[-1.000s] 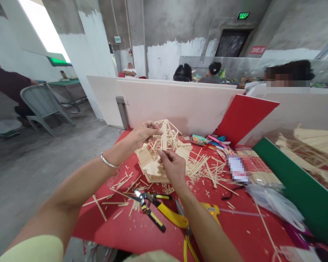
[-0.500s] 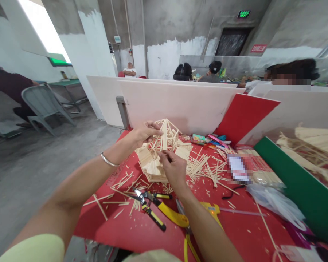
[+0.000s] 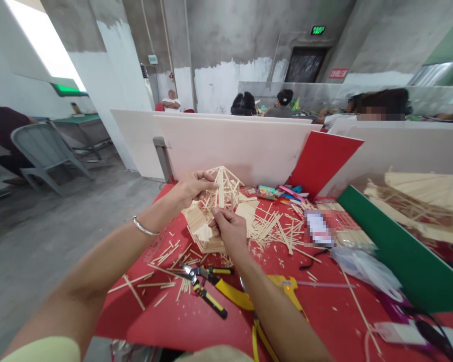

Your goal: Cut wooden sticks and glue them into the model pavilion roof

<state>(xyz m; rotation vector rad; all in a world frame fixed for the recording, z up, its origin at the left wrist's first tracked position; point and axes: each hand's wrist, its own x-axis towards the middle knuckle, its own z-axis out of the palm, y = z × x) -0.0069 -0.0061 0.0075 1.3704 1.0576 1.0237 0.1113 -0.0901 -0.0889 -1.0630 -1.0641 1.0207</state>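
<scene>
A small model building of thin wooden sticks (image 3: 232,193) stands at the table's far side, with a pointed open roof frame and a base of stick panels (image 3: 194,218). My left hand (image 3: 196,187) comes from the left, thumb and fingers closed at the upper part of a flat row of wooden sticks (image 3: 221,193) on the roof's front. Lower down, my right hand (image 3: 230,229) pinches at the bottom end of that same row. Its fingertips partly hide the base. Exactly which sticks each hand grips is hard to make out.
Loose sticks (image 3: 268,226) lie around the model on the red table (image 3: 136,322). Nearer are pruning shears (image 3: 206,289), yellow-handled pliers (image 3: 262,342) and a yellow glue gun (image 3: 287,286). A plastic bag (image 3: 366,271) and green board (image 3: 400,256) are rightward; white panels (image 3: 230,146) stand behind.
The view has shifted a little, so the whole scene sits slightly further left. Both hands keep nearly the same places on the roof sticks.
</scene>
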